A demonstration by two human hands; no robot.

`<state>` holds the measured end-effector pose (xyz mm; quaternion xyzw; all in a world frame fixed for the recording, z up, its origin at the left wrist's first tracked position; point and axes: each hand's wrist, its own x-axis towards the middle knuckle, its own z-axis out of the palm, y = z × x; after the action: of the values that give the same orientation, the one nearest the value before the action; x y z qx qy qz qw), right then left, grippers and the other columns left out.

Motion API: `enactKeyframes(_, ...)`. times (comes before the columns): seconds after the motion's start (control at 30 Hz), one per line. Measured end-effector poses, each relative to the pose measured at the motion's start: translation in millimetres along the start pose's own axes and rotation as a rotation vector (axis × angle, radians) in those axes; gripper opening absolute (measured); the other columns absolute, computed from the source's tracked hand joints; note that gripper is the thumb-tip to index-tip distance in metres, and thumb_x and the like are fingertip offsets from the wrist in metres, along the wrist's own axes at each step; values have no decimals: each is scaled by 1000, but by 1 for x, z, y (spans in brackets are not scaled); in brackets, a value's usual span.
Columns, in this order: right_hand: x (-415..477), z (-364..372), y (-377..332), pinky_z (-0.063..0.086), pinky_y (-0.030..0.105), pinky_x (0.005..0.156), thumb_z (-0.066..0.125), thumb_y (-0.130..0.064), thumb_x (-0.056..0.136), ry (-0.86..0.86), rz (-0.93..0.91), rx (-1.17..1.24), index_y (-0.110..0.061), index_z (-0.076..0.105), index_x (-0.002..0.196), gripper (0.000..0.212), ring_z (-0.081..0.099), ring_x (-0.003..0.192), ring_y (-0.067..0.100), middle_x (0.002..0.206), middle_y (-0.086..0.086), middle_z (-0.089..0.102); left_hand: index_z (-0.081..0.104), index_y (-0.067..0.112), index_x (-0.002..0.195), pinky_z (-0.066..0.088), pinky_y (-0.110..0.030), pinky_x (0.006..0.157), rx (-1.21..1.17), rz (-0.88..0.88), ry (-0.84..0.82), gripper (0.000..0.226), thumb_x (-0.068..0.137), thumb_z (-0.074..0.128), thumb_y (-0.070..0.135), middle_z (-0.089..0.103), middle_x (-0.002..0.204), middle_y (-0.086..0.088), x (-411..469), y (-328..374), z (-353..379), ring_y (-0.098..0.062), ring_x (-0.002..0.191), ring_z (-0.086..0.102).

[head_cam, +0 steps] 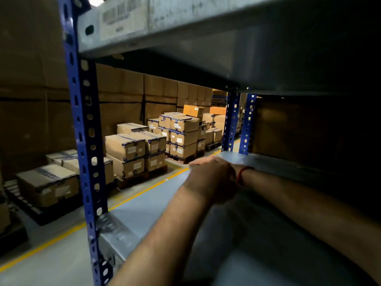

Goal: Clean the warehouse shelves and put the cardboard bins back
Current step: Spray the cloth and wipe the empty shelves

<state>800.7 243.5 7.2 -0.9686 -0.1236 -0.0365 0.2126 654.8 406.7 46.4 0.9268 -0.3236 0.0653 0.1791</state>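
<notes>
Both my arms reach across the bare grey metal shelf (pixel 257 250) towards its far edge. My left hand (pixel 208 183) shows its back to me; its fingers are hidden and motion blur covers it. My right hand (pixel 206 162), with a red thread round its wrist, lies just beyond and against the left hand, and its fingers stretch flat along the shelf's far edge. No cloth or other tool shows in either hand. A dark cardboard bin (pixel 299 131) stands in shadow at the right, behind the far uprights.
A second metal shelf (pixel 206 27) hangs low overhead. A blue perforated upright (pixel 86 141) stands at the left, with two more (pixel 233 120) at the far edge. Beyond the shelf are taped cardboard boxes on pallets (pixel 125 145) and a yellow floor line (pixel 144 190).
</notes>
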Motion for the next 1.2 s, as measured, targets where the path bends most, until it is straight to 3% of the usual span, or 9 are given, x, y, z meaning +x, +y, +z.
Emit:
enactKeyframes(0.1,-4,-22,24,39,9,86,48,-2,99,-46,-7,-146,-8,56,135,37,55,121,27,127,7,61,52,26,138,41,-57,109,33,-7,80,42,97,60,33,60,133,0,17,-14,16,-21,122,56)
enactKeyframes(0.2,13,-38,73,39,32,104,38,-11,101,45,218,-358,-14,56,138,41,52,128,28,143,9,55,49,31,143,16,-66,115,80,-62,-63,48,97,58,44,54,144,2,19,-23,27,-22,138,42)
enactKeyframes(0.3,32,-36,81,43,37,104,35,-10,101,69,336,-511,-3,58,131,38,53,126,34,139,19,55,54,32,139,31,-60,113,-36,-116,-94,50,95,57,54,57,140,0,24,-29,32,-24,130,50)
enactKeyframes(0.43,43,-19,46,31,33,113,37,-12,104,28,30,-143,-18,52,143,43,45,134,21,147,4,50,57,34,132,31,-61,111,-17,-137,-150,49,93,52,64,59,135,-1,28,-33,35,-25,125,51)
enactKeyframes(0.53,46,-25,67,31,28,112,41,-15,103,-66,-92,-134,-29,51,144,44,45,132,10,147,-6,51,63,31,119,28,-64,110,-44,-136,-150,43,93,51,64,63,125,0,28,-34,34,-23,121,52)
enactKeyframes(0.73,71,-47,145,47,36,94,40,-20,104,191,431,-374,-5,65,120,33,60,114,34,128,19,64,65,26,110,28,-60,109,-53,-146,-136,42,93,53,63,66,118,-1,31,-32,33,-21,112,55)
enactKeyframes(0.9,92,-36,112,39,37,107,39,-13,102,141,304,-241,-7,56,138,40,50,129,33,142,16,54,60,28,131,28,-56,115,-117,-137,-161,45,94,58,53,61,133,-2,35,-32,32,-23,126,53)
enactKeyframes(1.03,97,-33,116,35,42,114,40,-18,102,142,259,-188,-19,50,145,44,46,134,32,148,10,49,64,26,118,21,-66,115,-102,-143,-187,38,95,55,56,64,125,-4,34,-30,28,-25,123,53)
enactKeyframes(1.2,92,-43,137,43,38,107,40,-15,101,176,476,-428,-3,54,137,40,53,128,34,139,18,56,63,28,102,9,-70,112,-98,-143,-152,35,95,52,60,65,121,0,28,-28,29,-23,124,52)
